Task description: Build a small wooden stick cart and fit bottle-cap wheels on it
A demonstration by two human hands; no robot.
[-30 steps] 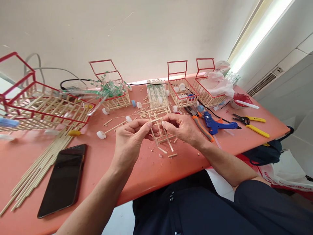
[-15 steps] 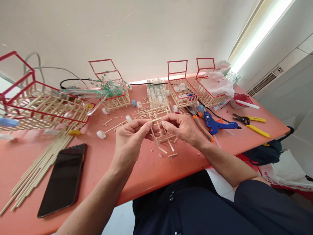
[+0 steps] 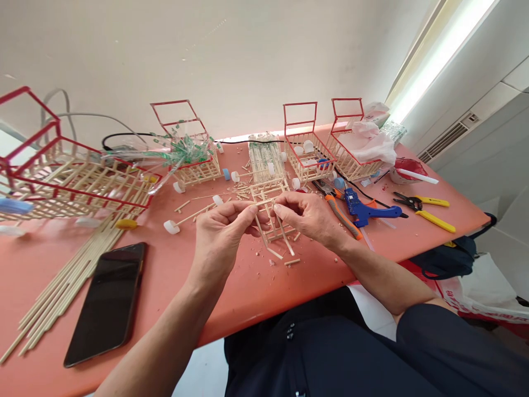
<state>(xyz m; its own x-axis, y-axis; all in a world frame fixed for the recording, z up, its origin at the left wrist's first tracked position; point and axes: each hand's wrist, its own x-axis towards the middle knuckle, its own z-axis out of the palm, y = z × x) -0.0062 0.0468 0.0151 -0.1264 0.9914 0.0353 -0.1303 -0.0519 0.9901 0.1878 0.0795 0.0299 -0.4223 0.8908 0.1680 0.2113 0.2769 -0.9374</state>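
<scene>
Between my hands is a small frame of wooden sticks (image 3: 285,234), with a crosspiece at its top and two legs running down toward me. My left hand (image 3: 225,220) pinches the crosspiece at its left end between thumb and finger. My right hand (image 3: 303,212) pinches the right corner the same way. Beneath and just behind lies a stick lattice (image 3: 268,190) on the orange table (image 3: 231,292); whether it touches the held frame I cannot tell. A short cut stick (image 3: 291,262) and crumbs lie near the frame's legs.
Left are a phone (image 3: 105,303), long sticks (image 3: 61,286) and a big red-trimmed stick cart (image 3: 74,171). Smaller carts (image 3: 308,157) stand along the wall. Right of my hand lie orange-handled pliers (image 3: 343,215), a blue glue gun (image 3: 367,212) and yellow-handled wire strippers (image 3: 433,212).
</scene>
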